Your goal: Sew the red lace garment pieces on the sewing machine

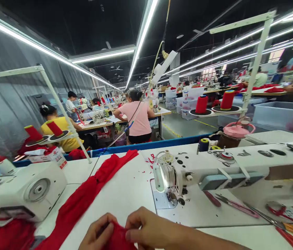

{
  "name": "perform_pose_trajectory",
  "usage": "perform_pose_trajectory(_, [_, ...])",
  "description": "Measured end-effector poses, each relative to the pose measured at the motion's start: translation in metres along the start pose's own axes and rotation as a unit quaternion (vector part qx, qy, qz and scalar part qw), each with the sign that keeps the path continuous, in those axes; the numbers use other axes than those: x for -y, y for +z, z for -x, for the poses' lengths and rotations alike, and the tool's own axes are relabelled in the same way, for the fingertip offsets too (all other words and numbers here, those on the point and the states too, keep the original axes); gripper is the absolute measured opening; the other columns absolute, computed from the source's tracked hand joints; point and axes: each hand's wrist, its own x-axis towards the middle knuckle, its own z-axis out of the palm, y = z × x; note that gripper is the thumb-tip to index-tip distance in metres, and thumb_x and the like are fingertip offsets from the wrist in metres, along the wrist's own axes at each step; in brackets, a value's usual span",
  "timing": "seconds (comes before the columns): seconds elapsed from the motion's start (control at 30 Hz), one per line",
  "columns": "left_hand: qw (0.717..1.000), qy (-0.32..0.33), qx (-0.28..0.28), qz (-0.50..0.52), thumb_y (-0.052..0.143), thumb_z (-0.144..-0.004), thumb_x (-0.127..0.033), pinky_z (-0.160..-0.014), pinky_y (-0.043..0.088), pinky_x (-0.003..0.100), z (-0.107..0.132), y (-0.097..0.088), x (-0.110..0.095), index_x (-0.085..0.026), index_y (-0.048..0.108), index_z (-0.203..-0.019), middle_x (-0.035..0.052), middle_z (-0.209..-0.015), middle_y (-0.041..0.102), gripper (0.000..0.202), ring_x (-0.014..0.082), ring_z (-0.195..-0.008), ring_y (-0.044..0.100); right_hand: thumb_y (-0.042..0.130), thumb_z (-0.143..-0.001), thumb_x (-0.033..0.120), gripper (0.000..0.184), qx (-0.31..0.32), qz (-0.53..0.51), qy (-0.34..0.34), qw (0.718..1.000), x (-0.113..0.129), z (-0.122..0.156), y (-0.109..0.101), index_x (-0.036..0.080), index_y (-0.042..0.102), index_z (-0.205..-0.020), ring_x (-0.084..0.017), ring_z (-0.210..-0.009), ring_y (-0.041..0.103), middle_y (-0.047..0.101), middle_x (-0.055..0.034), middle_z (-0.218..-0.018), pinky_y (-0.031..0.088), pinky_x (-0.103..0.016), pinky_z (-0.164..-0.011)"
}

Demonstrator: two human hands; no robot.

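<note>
Red fabric (119, 239) sits bunched at the near edge of the table (125, 194), pinched between both hands at the bottom of the view. Left hand (98, 232) curls its fingers over the cloth from the left, fingertips pressed together on the fold. Right hand (148, 227) comes in from the right, thumb and forefinger pinching the same bunch, so the two hands touch across it.

From that bunch a long strip (91, 187) of the same red cloth runs away up the table to the left, lying flat and slack, well clear of the needle. More red cloth (6, 236) is heaped at the lower left corner.

Sewing machine (214, 170) stands just to the right of the hands, its head and presser foot (173, 196) over a bare plate with no cloth under it. By my judgement the work is at an early stage for this piece: the cloth is being gathered or aligned by hand and is not yet fed to the needle.

Scissors (284, 225) and a pink tool (237, 206) lie on the machine bed at right. A second machine (24, 191) sits at left. Red thread cones (201, 104) stand on a rack beyond, and other people sew at tables further back.
</note>
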Motion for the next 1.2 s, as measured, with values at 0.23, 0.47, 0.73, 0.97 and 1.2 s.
perform_pose_trajectory(0.23, [0.844,0.289,-0.273,-0.361,0.053,-0.097,-0.033,-0.091,0.046,0.036,-0.025,-0.042,-0.073,-0.022,0.068,-0.104,0.0055,-0.100,0.068,0.020,0.0218,-0.096,0.062,0.036,-0.101,0.011,0.025,-0.208,0.117,-0.146,0.960,0.028,-0.079,-0.001,0.016,0.057,-0.112,-0.021,-0.107,0.062,0.065,-0.0127,-0.115,0.052,-0.034,-0.087])
perform_pose_trajectory(0.47, [0.639,0.470,-0.139,-0.592,0.041,-0.091,0.000,-0.083,0.045,0.038,-0.009,0.081,0.028,-0.015,0.067,-0.107,0.0075,-0.092,0.071,0.034,0.0212,-0.083,0.064,0.039,-0.100,0.011,0.026,-0.120,0.273,-0.244,0.923,-0.077,0.007,-0.017,0.017,0.062,-0.089,-0.016,-0.082,0.062,0.069,-0.0081,-0.099,0.052,-0.027,-0.071])
perform_pose_trajectory(0.73, [0.703,0.442,-0.080,-0.552,0.042,-0.096,-0.011,-0.069,0.045,0.037,-0.026,0.163,0.055,-0.010,0.066,-0.105,0.0091,-0.082,0.068,0.026,0.0201,-0.066,0.060,0.046,-0.097,0.010,0.022,-0.144,0.369,-0.133,0.909,-0.110,0.096,-0.031,0.015,0.064,-0.109,-0.020,-0.088,0.058,0.067,-0.0095,-0.100,0.044,-0.031,-0.071])
perform_pose_trajectory(0.97, [0.701,0.539,0.013,-0.467,0.047,-0.099,-0.018,-0.121,0.021,0.047,-0.044,0.125,0.039,-0.017,0.067,-0.112,0.0048,-0.112,0.074,0.025,0.0222,-0.116,0.063,0.054,-0.085,0.004,0.044,-0.095,0.376,-0.084,0.918,-0.101,0.121,-0.037,0.024,0.057,-0.124,-0.019,-0.090,0.056,0.065,-0.0043,-0.102,0.040,-0.031,-0.076])
perform_pose_trajectory(1.2, [0.741,0.477,0.072,-0.468,0.064,-0.091,-0.023,-0.125,0.003,0.050,-0.052,0.113,0.058,-0.019,0.064,-0.123,0.0067,-0.123,0.071,0.031,0.0228,-0.124,0.060,0.049,-0.079,-0.004,0.033,-0.101,0.468,0.013,0.878,-0.114,0.088,-0.035,0.012,0.061,-0.106,-0.020,-0.054,0.055,0.065,-0.0054,-0.070,0.042,-0.032,-0.054])
